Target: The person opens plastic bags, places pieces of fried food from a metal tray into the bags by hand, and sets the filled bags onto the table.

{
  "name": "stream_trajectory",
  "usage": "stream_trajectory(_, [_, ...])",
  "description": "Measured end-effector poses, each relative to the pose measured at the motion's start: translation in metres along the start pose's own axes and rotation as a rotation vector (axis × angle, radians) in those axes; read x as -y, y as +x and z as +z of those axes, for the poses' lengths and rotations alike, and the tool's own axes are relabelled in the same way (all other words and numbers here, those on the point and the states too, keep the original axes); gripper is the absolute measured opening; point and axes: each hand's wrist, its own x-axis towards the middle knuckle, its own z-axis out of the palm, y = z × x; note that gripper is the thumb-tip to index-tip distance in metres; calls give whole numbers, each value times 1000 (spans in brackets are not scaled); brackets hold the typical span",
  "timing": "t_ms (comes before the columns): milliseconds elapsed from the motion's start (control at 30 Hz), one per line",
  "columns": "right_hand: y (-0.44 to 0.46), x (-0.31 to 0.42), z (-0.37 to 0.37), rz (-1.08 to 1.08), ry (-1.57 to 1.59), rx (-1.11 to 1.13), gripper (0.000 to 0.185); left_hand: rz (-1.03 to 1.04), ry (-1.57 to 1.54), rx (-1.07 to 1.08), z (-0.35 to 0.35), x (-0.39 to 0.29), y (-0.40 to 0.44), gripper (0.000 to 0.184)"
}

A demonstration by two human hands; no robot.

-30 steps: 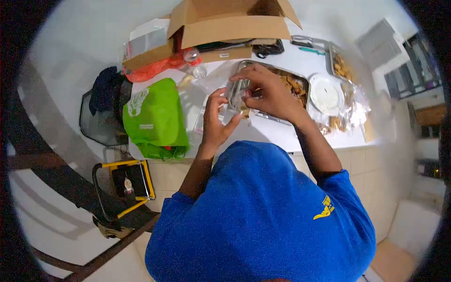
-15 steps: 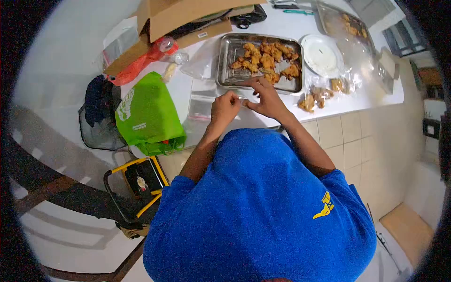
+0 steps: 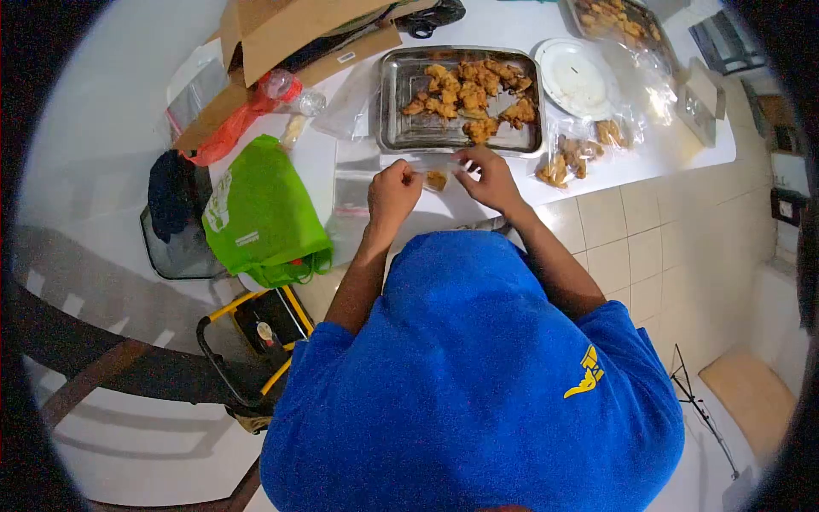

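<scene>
Between my two hands a small clear plastic bag (image 3: 450,164) hangs by its top edge, with a brown fried piece (image 3: 436,180) inside. My left hand (image 3: 395,194) is closed, pinching the bag's left corner. My right hand (image 3: 493,182) pinches the right corner between thumb and fingers. Just beyond them is a metal tray (image 3: 409,141) with several pieces of fried chicken (image 3: 476,90). Flat clear bags (image 3: 357,183) lie on the table left of my left hand. Filled clear bags of fried pieces (image 3: 573,158) lie to the right of my right hand.
A white plate (image 3: 577,78) stands right of the tray, with another tray of fried pieces (image 3: 618,19) behind it. On the left are a green bag (image 3: 266,209), a cardboard box (image 3: 299,38), a red plastic bag (image 3: 223,136) and a clear bottle (image 3: 299,96).
My hands have moved apart, stretching the bag's top between them. The fried piece in the bag now shows. The camera view has shifted slightly.
</scene>
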Motion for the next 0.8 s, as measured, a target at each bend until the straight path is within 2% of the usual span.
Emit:
stream_trajectory(67, [2,-1,-8,-276,48,51,42,53,56,-40,8,11,4,13])
stream_trajectory(100, [2,-1,-12,-255,64,135,49,104,-35,-44,10,15,6,10])
stream_trajectory(167, [6,-4,-11,-168,120,156,47,212,-219,-53,13,24,9,8])
stream_trajectory(267, [17,-22,-7,-60,184,203,43,155,-653,53,18,46,12,24])
stream_trajectory(300, [21,-30,-4,-26,203,222,42,143,-672,48,24,49,15,29])
stream_trajectory(400, [34,-48,12,-215,62,85,37,99,-725,32,48,63,27,45])
stream_trajectory(433, [42,-48,13,-358,-21,21,38,67,-815,-51,60,67,38,43])
stream_trajectory(533, [46,-39,14,-10,171,-107,39,-206,-870,31,67,75,64,37])
stream_trajectory(567, [48,-42,14,36,208,-68,42,-186,-830,43,69,75,68,33])
stream_trajectory(667, [51,-58,24,24,268,-70,44,-125,-699,84,63,60,76,26])
stream_trajectory(800, [51,-62,26,130,271,37,51,-189,-711,206,64,49,84,26])
